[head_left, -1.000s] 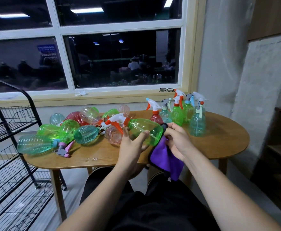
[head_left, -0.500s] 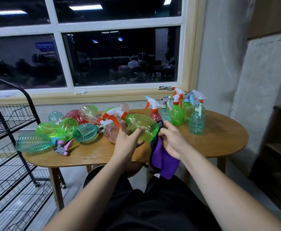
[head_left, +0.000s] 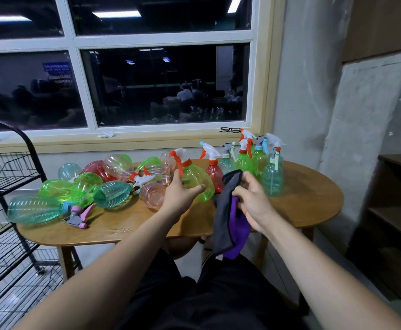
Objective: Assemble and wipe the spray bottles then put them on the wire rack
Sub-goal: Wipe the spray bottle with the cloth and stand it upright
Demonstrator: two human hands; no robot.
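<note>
My left hand [head_left: 180, 193] grips a green spray bottle [head_left: 198, 181] with a white and orange trigger head, tilted upright above the wooden table [head_left: 309, 203]. My right hand [head_left: 254, 201] pinches a purple and grey cloth [head_left: 230, 220] that hangs down just right of the bottle, apart from it. Several assembled bottles [head_left: 249, 160] stand at the table's back right. A pile of loose bottles [head_left: 85, 186] lies on the left half. The black wire rack [head_left: 6, 191] stands at the far left.
A loose pink trigger head [head_left: 80, 214] lies near the table's front left edge. Black glasses [head_left: 229, 129] rest on the window sill. A dark wooden shelf [head_left: 399, 206] stands at the right against the concrete wall. My legs are under the table's front edge.
The green bottle has swung from lying sideways to nearly upright in my left hand. The cloth has come off the bottle and moved right, now hanging from my right hand.
</note>
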